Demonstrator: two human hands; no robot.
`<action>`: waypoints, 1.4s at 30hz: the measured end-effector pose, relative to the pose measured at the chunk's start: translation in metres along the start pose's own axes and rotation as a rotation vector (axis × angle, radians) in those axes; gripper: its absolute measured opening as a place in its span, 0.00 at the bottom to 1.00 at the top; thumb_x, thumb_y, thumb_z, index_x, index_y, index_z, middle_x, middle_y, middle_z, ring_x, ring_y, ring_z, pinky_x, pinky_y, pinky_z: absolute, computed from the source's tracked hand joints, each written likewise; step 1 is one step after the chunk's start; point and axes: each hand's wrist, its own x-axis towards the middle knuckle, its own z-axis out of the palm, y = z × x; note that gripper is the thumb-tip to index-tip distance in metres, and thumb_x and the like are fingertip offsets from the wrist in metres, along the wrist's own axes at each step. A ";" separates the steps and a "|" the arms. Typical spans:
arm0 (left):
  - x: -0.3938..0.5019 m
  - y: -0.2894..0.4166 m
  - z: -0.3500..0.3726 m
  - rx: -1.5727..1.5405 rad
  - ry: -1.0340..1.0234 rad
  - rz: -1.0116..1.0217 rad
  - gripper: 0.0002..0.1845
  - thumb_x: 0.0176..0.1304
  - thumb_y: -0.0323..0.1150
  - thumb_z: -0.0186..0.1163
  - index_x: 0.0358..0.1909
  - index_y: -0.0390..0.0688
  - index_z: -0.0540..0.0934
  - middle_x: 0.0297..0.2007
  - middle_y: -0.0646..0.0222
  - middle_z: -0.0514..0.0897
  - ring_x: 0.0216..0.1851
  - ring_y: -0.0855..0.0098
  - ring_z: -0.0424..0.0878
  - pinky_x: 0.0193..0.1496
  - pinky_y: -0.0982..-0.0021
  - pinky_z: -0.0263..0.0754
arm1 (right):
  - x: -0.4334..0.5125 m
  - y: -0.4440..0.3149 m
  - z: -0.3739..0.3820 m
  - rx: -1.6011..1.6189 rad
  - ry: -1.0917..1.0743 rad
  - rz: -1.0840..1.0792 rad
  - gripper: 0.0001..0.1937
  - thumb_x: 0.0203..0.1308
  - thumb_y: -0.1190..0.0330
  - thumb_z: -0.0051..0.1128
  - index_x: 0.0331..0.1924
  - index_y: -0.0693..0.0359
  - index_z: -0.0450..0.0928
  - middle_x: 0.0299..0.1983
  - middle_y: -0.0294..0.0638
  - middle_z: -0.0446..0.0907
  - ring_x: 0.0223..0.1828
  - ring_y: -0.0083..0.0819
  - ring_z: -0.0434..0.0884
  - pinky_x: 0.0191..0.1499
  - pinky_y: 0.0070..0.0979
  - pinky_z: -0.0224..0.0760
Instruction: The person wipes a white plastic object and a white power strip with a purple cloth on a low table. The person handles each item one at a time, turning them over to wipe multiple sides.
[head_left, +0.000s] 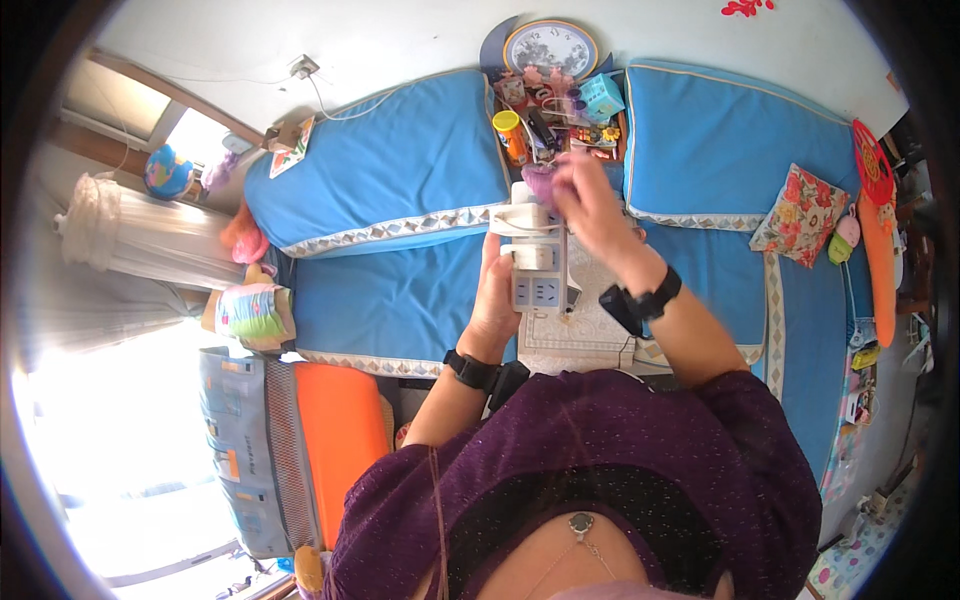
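Note:
My left hand (493, 304) grips a white power strip (561, 281) from its left side, the thumb lying along the edge. Two white plug-in adapters (528, 257) sit in the strip, and a white cable lies across the farther one. The sockets at the near end are uncovered. Pinched in the fingers of my right hand (591, 206) is a purple cloth (538, 182), held over the far end of the strip. This hand and the cloth look slightly blurred. Both wrists wear black bands with small devices.
Behind the strip, a small table holds an orange jar with a yellow lid (510, 137), a light-blue basket (601, 95) and other small items. Blue sofa cushions (390, 165) flank it. A floral pillow (801, 215) lies right. An orange panel (341, 442) stands at left.

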 end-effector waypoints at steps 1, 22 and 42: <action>0.001 0.000 -0.001 -0.027 0.017 -0.016 0.47 0.70 0.59 0.57 0.82 0.52 0.50 0.72 0.63 0.71 0.68 0.63 0.75 0.68 0.59 0.73 | -0.013 -0.006 0.003 -0.044 -0.014 -0.037 0.10 0.63 0.75 0.62 0.47 0.64 0.76 0.57 0.51 0.74 0.61 0.43 0.74 0.64 0.32 0.67; 0.003 -0.013 -0.033 -0.758 0.017 -0.447 0.50 0.56 0.72 0.53 0.73 0.46 0.69 0.58 0.55 0.77 0.51 0.55 0.80 0.49 0.61 0.82 | 0.017 0.022 -0.004 0.029 0.275 0.350 0.08 0.62 0.70 0.67 0.39 0.64 0.81 0.38 0.47 0.83 0.41 0.44 0.84 0.45 0.34 0.76; 0.016 -0.005 -0.018 -0.877 -0.051 -0.503 0.47 0.62 0.68 0.51 0.73 0.42 0.68 0.60 0.55 0.76 0.55 0.58 0.78 0.53 0.60 0.80 | -0.016 -0.025 -0.030 0.006 0.287 0.097 0.07 0.66 0.77 0.64 0.45 0.65 0.80 0.45 0.41 0.84 0.43 0.29 0.84 0.48 0.26 0.78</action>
